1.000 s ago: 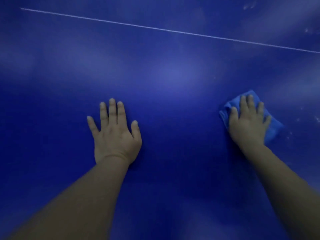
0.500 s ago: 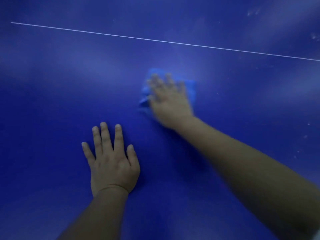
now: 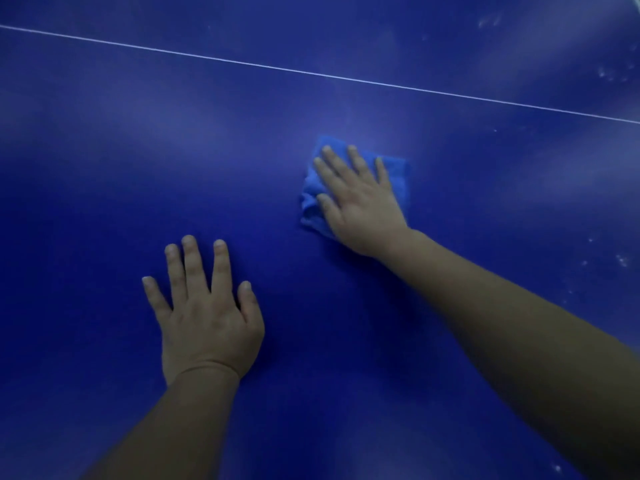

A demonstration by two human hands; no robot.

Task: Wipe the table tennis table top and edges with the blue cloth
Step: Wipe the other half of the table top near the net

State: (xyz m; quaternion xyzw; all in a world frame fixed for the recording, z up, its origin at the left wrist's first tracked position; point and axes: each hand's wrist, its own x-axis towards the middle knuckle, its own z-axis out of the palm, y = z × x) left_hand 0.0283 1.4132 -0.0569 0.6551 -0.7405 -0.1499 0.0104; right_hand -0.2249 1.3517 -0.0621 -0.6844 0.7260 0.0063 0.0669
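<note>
The dark blue table tennis table top (image 3: 104, 174) fills the whole view. My right hand (image 3: 360, 202) lies flat with straight fingers on the folded blue cloth (image 3: 398, 171), pressing it onto the table just right of centre. The cloth shows around the fingertips, on the left side of the hand and at its right edge. My left hand (image 3: 204, 313) rests flat on the bare table at the lower left, fingers spread, holding nothing.
A thin white line (image 3: 311, 73) crosses the table from the upper left to the right edge. Small white specks and smudges (image 3: 620, 261) dot the surface along the right side and in the top right corner.
My right hand swept the cloth from the right side leftward and farther away, then slid a little back to the right. My left hand stayed pressed on the table.
</note>
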